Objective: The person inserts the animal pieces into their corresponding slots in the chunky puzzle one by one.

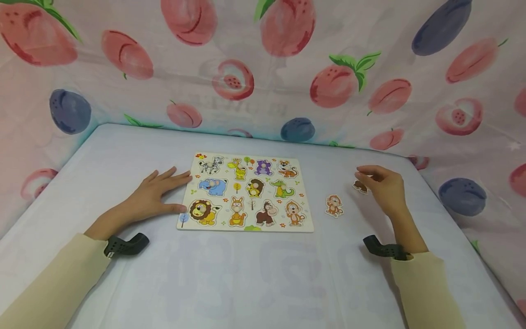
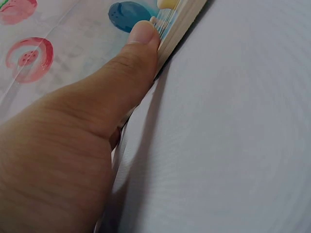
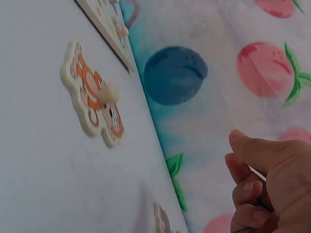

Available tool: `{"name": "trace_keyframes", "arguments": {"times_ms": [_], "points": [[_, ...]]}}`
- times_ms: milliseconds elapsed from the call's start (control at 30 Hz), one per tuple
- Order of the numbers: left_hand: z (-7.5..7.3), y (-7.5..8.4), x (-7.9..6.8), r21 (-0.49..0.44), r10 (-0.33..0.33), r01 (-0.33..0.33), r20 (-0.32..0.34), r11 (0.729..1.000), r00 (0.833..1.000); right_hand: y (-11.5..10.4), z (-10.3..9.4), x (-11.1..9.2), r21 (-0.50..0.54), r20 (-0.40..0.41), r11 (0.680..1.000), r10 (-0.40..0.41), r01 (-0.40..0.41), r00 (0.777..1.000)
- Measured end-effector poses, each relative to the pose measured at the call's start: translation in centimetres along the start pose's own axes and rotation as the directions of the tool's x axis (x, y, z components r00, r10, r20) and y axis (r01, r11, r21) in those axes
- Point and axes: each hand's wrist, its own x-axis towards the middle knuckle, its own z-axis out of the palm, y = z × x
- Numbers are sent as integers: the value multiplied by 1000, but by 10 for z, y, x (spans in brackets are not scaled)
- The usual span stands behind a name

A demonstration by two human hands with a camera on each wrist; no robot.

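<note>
My left hand (image 1: 154, 194) rests at the left edge of a flat puzzle board (image 1: 222, 211), fingers spread. In the left wrist view its thumb (image 2: 138, 53) lies on the board's edge. The board shows several animals, among them a lion, an elephant and a crocodile. Right of it a monkey puzzle piece (image 1: 334, 205) lies on the table, with a round knob (image 3: 111, 93) on its face. Above a brown animal piece (image 1: 360, 186), partly hidden in the head view, hovers my right hand (image 1: 384, 189). Its fingers are loosely bent, with nothing between thumb and forefinger.
A white cloth covers the table (image 1: 246, 278). Behind and at both sides hangs a fruit-patterned curtain (image 1: 271, 82). Dark wrist-worn cameras sit on the left wrist (image 1: 125, 245) and on the right wrist (image 1: 386, 249).
</note>
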Motion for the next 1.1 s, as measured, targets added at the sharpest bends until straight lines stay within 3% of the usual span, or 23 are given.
{"name": "trace_keyframes", "arguments": {"times_ms": [133, 233, 533, 767, 1100], "points": [[0, 0, 0, -4, 2, -2, 0, 1000, 1000, 11, -6, 2, -60, -30, 998, 16, -18, 999], [0, 0, -1, 1, 4, -4, -1, 1000, 1000, 16, -8, 2, -48, -48, 996, 66, -68, 997], [1, -1, -1, 4, -3, 3, 1, 1000, 1000, 34, -12, 4, -83, -26, 989, 117, -119, 993], [1, 0, 0, 12, 2, -2, 6, 1000, 1000, 50, -6, 4, -132, -27, 970, 201, -203, 979], [0, 0, 0, 11, -2, 1, 12, 1000, 1000, 57, 2, 4, -153, -14, 967, 205, -205, 979]]}}
